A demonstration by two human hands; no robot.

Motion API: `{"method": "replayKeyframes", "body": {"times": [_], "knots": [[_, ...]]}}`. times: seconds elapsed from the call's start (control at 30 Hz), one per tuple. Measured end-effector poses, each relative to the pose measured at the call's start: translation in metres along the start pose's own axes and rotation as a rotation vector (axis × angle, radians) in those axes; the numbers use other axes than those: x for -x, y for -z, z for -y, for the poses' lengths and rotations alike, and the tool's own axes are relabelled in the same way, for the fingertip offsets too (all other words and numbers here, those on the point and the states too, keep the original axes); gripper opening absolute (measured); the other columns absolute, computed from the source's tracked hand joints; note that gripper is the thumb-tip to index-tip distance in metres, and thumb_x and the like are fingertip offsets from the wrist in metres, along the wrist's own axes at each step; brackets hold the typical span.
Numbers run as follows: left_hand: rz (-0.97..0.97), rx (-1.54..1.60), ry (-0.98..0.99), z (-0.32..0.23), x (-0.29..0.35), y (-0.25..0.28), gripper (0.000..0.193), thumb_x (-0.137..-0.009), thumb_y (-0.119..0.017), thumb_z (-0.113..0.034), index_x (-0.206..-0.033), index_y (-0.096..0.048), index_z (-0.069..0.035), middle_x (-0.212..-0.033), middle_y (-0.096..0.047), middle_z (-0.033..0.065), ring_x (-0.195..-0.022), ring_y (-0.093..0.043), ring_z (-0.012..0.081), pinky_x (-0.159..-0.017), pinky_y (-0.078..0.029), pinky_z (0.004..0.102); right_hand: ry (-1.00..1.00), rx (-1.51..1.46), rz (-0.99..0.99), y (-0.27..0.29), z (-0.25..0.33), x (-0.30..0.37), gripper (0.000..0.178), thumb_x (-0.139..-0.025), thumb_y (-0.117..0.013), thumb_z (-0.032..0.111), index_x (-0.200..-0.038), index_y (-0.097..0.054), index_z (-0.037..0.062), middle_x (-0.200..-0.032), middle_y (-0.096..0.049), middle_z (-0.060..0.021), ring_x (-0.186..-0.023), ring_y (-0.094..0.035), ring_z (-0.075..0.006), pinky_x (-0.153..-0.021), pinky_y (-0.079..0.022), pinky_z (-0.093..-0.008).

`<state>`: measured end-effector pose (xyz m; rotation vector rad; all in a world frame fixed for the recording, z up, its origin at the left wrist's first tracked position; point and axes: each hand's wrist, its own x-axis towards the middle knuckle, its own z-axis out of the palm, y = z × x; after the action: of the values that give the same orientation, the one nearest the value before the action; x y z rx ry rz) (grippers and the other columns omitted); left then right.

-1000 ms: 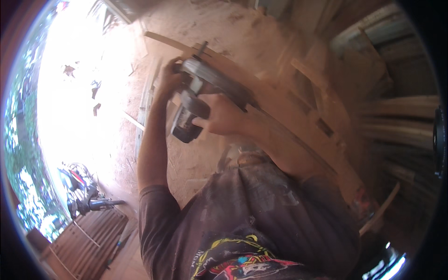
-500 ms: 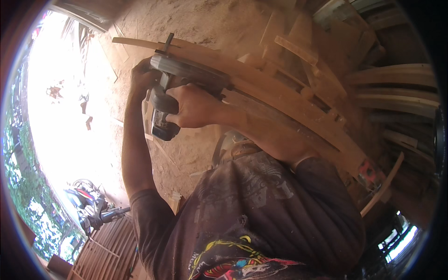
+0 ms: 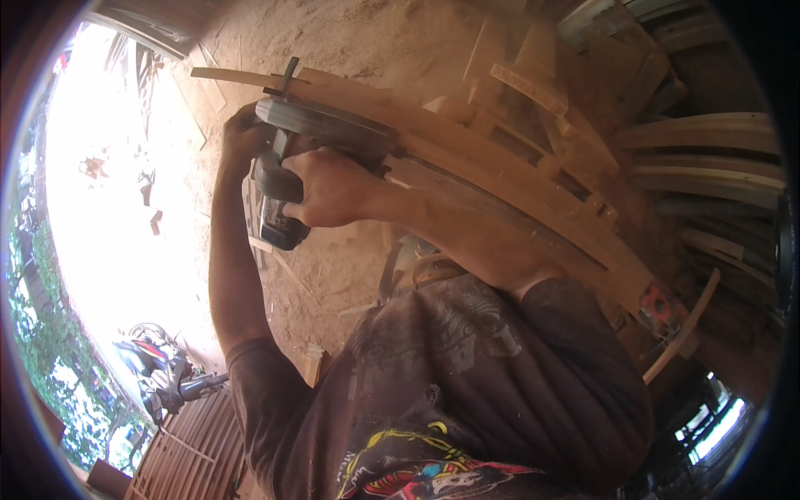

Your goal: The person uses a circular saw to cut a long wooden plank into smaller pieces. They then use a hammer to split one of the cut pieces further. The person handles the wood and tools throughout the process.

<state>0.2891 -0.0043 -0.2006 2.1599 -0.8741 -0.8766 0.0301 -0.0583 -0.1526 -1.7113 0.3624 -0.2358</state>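
My right hand [image 3: 329,187] is closed round the pistol grip of a grey and black power tool [image 3: 325,125] with a dark block at the grip's lower end. The tool's long body lies along the near edge of a long, curved wooden board [image 3: 467,150]. At the tool's left end my left hand [image 3: 242,133] is curled in, its fingers partly hidden behind the tool, so what they grip does not show. A thin dark bar [image 3: 287,77] rises beside that end, across a narrow wooden strip [image 3: 225,77] that juts out leftward.
Wood offcuts [image 3: 533,87] lie beyond the board on the dusty ground [image 3: 367,42]. Curved timber pieces [image 3: 708,150] are stacked at the right. A red and black item [image 3: 656,307] rests at the board's near right end. A motorbike [image 3: 162,367] stands at lower left beside slatted wood [image 3: 187,446].
Both hands and the power tool have shifted slightly left. The narrow strip's tip also sits a little farther left. My right hand keeps its hold on the grip.
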Motion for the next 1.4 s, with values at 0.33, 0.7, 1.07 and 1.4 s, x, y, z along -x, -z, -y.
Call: {"method": "replayKeyframes", "body": {"times": [0.33,0.7,1.07,1.4], "knots": [[0.024,0.006,-0.055,0.011,-0.011,0.012,0.052,-0.080,-0.072,-0.005,-0.132,-0.073,-0.001,-0.106,-0.075,0.0084,-0.087,-0.070,0.0154,-0.074,-0.057,0.0311,0.041,0.001,-0.022,-0.009,-0.004,-0.012,0.029,-0.080,-0.082,0.019,-0.094,-0.070,-0.0036,-0.083,-0.075,-0.0219,-0.086,-0.076,-0.0395,-0.083,-0.059,-0.0459],[0.057,0.052,-0.119,0.042,-0.032,0.029,0.050,-0.080,-0.070,-0.010,-0.130,-0.073,0.000,-0.099,-0.074,0.0059,-0.081,-0.068,0.0134,-0.070,-0.055,0.0294,0.052,0.016,-0.036,-0.019,-0.006,-0.028,0.030,-0.079,-0.082,0.021,-0.091,-0.070,-0.0037,-0.085,-0.075,-0.0226,-0.087,-0.076,-0.0388,-0.084,-0.059,-0.0455],[-0.024,-0.110,-0.063,0.034,-0.044,0.043,0.044,-0.080,-0.065,-0.004,-0.123,-0.075,-0.002,-0.096,-0.075,0.0043,-0.080,-0.068,0.0116,-0.070,-0.055,0.0290,0.079,0.070,-0.064,-0.030,-0.006,-0.052,0.034,-0.080,-0.082,0.023,-0.099,-0.073,-0.0038,-0.088,-0.077,-0.0218,-0.091,-0.077,-0.0373,-0.087,-0.059,-0.0441],[-0.120,-0.143,-0.057,-0.002,-0.020,0.062,0.057,-0.080,-0.075,-0.002,-0.136,-0.074,-0.009,-0.091,-0.078,0.0073,-0.078,-0.073,0.0134,-0.070,-0.059,0.0316,0.261,0.002,-0.199,-0.031,-0.018,-0.023,0.034,-0.081,-0.084,0.020,-0.109,-0.074,0.0027,-0.094,-0.078,-0.0204,-0.095,-0.077,-0.0389,-0.086,-0.060,-0.0445]]}}
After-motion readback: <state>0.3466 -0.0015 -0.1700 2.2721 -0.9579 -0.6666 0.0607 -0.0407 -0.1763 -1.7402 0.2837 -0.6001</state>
